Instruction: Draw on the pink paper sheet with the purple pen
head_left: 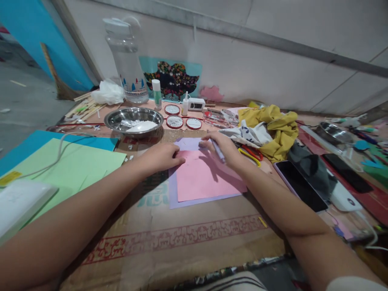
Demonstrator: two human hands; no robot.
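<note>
A pink sheet of paper (209, 182) lies on a slightly larger lilac sheet (173, 194) in the middle of the cardboard. My left hand (163, 157) rests on the left edge of these sheets, thumb stretched out onto the pink paper and fingers partly hidden behind the hand. My right hand (226, 147) is above the upper right of the sheets, its fingers closed around a slim pale purple pen (217, 151). The pen slants, and I cannot tell whether its tip touches the paper.
Beyond the sheets stand a steel bowl (133, 121), a water jug (129, 64), a glue stick (157, 93) and several small round dishes (174, 121). Green paper (87, 157) lies left. Yellow cloth (280, 129), yellow-handled scissors (250, 157) and a phone (300, 186) lie right.
</note>
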